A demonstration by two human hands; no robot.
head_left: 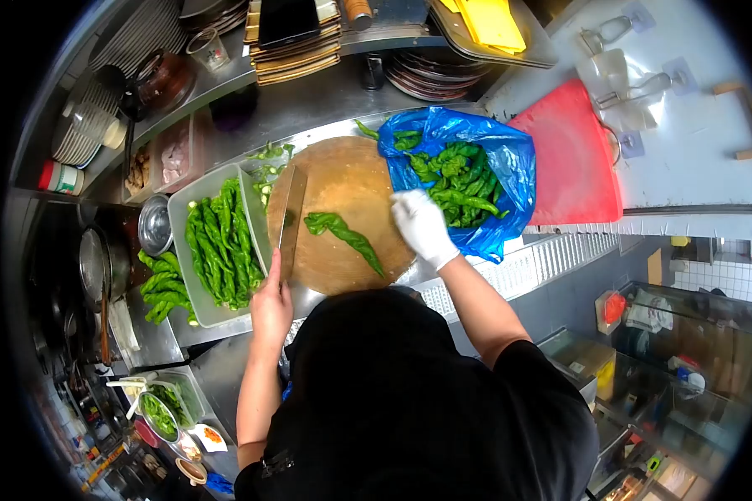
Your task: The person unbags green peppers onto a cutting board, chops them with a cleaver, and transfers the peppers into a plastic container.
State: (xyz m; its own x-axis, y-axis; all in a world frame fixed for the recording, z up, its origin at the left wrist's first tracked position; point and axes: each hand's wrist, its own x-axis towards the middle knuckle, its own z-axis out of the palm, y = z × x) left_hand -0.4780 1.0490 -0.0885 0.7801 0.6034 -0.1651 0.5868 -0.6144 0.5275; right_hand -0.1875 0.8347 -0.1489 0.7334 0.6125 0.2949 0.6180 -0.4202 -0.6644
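The long steel knife (292, 204) is clamped in the bare left hand (271, 306), presumably held aside to spare the wrinkled green pepper (346, 235) on the round wooden board (342, 171), while any grip by the white-gloved right hand (423, 227) near the blue plastic bag (516, 167) cannot be told.

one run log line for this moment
left hand: holds knife | right hand: white-gloved, beside blue bag, grip unclear | round board: one green pepper on it | blue bag: peppers inside

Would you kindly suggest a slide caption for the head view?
Left hand holding a knife, gloved right hand by a blue bag of green peppers, single pepper on the round board.
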